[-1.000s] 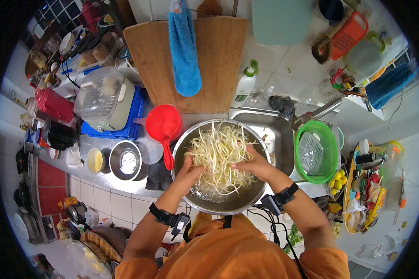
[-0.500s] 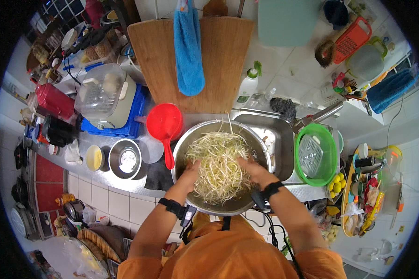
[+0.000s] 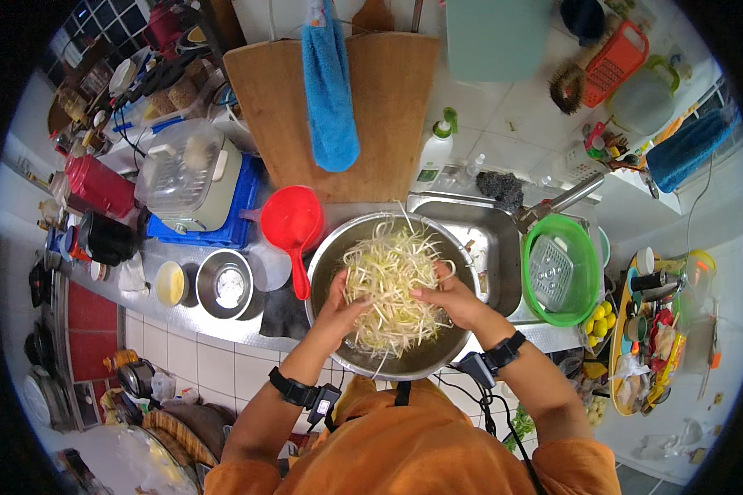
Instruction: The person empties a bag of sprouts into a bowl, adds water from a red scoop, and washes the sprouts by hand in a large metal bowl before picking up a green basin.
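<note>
A large steel bowl point(image 3: 449, 244) stands at the counter's front, left of the sink. In it is a tangled heap of pale bean sprouts point(image 3: 395, 276). My left hand point(image 3: 337, 308) cups the heap's left side, fingers curled around it and thumb on top. From the other side my right hand point(image 3: 452, 300) grips the sprouts, its thumb lying over them. Between my hands the bunch looks gathered and raised; whether it is clear of the bowl's bottom I cannot tell. Some fingertips are hidden by sprouts. Each wrist wears a black strap with a small device.
A red dipper point(image 3: 291, 219) touches the bowl's left rim. Farther left are a small steel bowl point(image 3: 223, 283) and a yellowish cup point(image 3: 171, 283). The sink point(image 3: 499, 247) lies to the right, with a green basin point(image 3: 590, 272) beyond it. A wooden board point(image 3: 396, 115) leans behind.
My hands have come up out of the sprouts at the sides and closed around the bunch, lifting and gathering it. The fingers, hidden before, now show more. The view has shifted slightly.
</note>
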A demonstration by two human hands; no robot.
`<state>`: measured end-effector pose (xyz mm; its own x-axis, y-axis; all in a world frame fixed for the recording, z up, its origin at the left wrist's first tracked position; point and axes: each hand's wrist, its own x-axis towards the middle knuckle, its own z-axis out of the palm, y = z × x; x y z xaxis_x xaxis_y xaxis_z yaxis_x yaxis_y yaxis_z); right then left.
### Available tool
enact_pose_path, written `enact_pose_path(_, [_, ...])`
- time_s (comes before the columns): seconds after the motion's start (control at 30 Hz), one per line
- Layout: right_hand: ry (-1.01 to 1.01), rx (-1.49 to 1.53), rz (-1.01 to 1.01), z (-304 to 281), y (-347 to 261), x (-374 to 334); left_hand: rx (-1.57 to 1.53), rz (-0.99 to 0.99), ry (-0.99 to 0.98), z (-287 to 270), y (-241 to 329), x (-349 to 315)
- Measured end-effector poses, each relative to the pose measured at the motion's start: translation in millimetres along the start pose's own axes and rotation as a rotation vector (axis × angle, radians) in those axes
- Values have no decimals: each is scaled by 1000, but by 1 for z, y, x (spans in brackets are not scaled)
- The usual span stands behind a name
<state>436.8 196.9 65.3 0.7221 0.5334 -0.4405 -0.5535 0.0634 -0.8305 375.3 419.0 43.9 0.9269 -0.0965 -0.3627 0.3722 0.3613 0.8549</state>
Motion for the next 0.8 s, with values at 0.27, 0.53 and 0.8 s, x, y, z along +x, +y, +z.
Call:
enact_pose_path(0.27, [97,-727,79,-32,-1,-16,462,-110,109,-36,-23,-1])
enact_pose_path(0.53, [398,-242,509,-30,35,22,-3,-594,187,-34,-44,35])
enact_pose_path(0.8, [264,53,459,-12,64,35,-39,-516,168,-19,-73,50])
